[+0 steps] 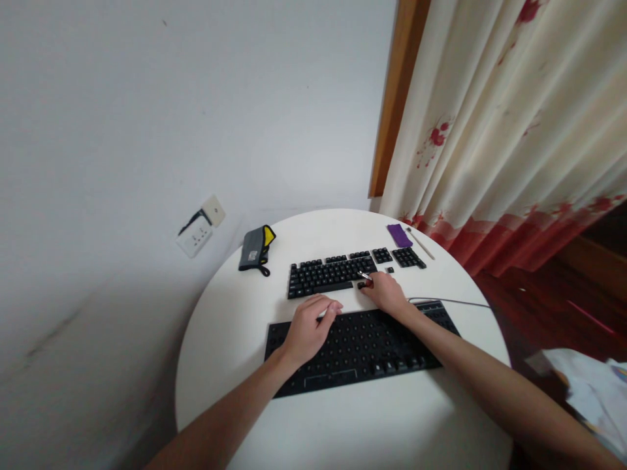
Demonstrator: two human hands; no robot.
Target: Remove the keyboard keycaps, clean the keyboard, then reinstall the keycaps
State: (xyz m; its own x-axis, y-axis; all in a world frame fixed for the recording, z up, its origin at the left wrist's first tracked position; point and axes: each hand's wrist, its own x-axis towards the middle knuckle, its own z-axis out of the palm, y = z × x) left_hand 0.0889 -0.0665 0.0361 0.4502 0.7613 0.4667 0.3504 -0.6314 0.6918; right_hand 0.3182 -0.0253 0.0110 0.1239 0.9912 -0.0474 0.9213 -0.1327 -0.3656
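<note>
My right hand (385, 292) is closed around a small shiny metal tool (365, 276), its exact kind too small to make out. Its fingertips are at the right end of the bottom row of loose black keycaps (326, 275), close to a single keycap (361, 285). The keycaps lie on the white table in keyboard order. In front of them is a black keyboard base (343, 346) with its caps off. My left hand (309, 326) rests over the base's upper left edge, fingers loosely bent, thumb apart, nothing visible in it.
On the round white table (220, 365) are a grey and yellow cloth (253, 250), a purple cloth (400, 235) and a thin pale stick, perhaps a brush (421, 244). A cable (455, 301) runs off the right edge. A wall is at left, a curtain (470, 130) at right.
</note>
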